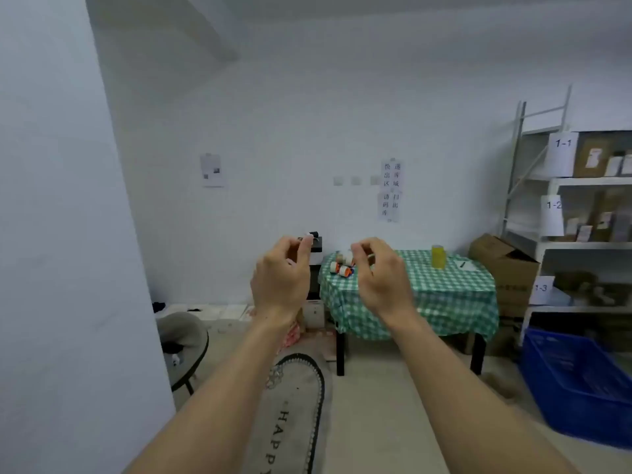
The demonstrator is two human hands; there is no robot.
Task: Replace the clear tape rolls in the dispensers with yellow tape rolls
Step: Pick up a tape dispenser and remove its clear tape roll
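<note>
Across the room stands a small table [444, 295] under a green checked cloth. At its left end lie orange-and-blue tape dispensers [342, 269] with pale rolls in them. A stack of yellow tape rolls [437, 256] stands upright near the table's far right side. Both my arms are stretched out in front of me, well short of the table. My left hand [282, 280] and my right hand [379, 275] are raised with the fingers curled loosely and apart, and neither holds anything. My right hand partly hides the dispensers.
A blue plastic crate [574, 381] sits on the floor at the right below a metal shelf rack [581, 181] with boxes. A cardboard box [506, 268] stands beside the table. A round stool [184, 347] is at the left, a doormat [294, 412] on the floor ahead.
</note>
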